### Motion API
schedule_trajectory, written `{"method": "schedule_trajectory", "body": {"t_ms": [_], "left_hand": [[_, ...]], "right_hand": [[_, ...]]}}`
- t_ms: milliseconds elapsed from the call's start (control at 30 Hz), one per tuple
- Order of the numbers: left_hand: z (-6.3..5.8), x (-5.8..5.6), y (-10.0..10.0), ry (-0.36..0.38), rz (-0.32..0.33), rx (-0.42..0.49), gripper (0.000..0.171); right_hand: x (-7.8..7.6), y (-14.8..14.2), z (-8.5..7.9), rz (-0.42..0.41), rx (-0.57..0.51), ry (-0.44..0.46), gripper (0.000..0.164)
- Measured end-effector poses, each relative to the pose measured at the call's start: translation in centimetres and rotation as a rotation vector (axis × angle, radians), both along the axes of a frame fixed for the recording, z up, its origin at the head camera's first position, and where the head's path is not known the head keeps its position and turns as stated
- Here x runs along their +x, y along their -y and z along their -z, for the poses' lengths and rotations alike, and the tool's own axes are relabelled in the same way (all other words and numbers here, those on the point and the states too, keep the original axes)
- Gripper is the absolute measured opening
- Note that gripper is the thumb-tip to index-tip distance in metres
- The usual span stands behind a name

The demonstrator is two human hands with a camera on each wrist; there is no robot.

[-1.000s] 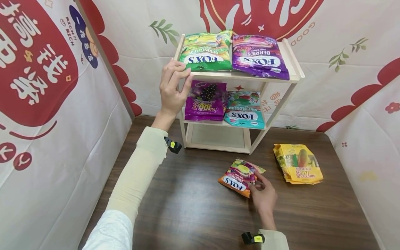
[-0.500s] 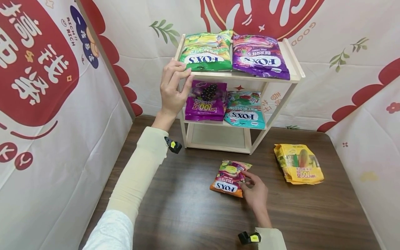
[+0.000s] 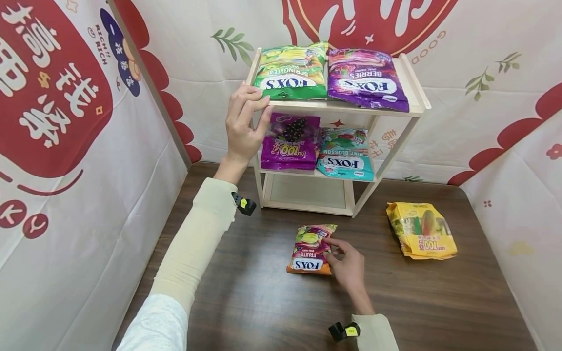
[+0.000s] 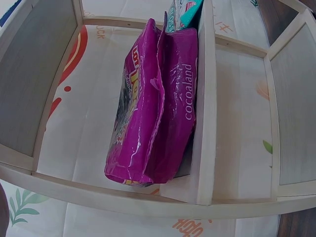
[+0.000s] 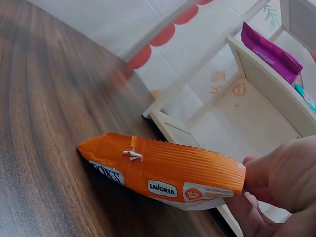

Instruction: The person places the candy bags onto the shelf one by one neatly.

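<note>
My right hand (image 3: 348,265) pinches the right edge of a Fox's Fruits candy bag (image 3: 306,246) over the table in front of the shelf. From the right wrist, the bag's orange bottom end (image 5: 163,170) shows, with thumb and fingers at its edge. My left hand (image 3: 244,124) grips the top left corner of the small wooden shelf (image 3: 351,106), fingers over the edge. Just below it, a purple Cocoaland bag (image 3: 290,146) sits on the middle level, beside a teal Mint Blossom bag (image 3: 345,158). Green Spring Tea (image 3: 290,73) and purple Berries bags (image 3: 366,78) lie on top.
A yellow candy bag (image 3: 421,234) lies on the dark wood table (image 3: 246,292) at the right. Printed cloth walls (image 3: 193,58) enclose the back and sides. The shelf's bottom level (image 3: 307,191) is close behind the Fruits bag.
My right hand has moved left with the Fruits bag, which has turned from slanted to nearly square with the shelf. The left hand keeps its place on the shelf.
</note>
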State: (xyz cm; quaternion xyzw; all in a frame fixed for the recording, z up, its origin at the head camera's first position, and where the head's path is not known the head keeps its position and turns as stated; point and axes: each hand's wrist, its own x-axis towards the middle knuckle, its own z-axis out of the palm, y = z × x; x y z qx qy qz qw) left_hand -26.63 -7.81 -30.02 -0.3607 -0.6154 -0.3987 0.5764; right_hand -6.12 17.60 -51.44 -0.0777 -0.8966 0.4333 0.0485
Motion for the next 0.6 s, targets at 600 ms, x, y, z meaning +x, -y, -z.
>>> {"method": "schedule_trajectory", "body": {"t_ms": [600], "left_hand": [[0.12, -0.22, -0.02, -0.002, 0.004, 0.006, 0.016]], "right_hand": [[-0.39, 0.32, -0.95, -0.080, -0.118, -0.217, 0.020]]}}
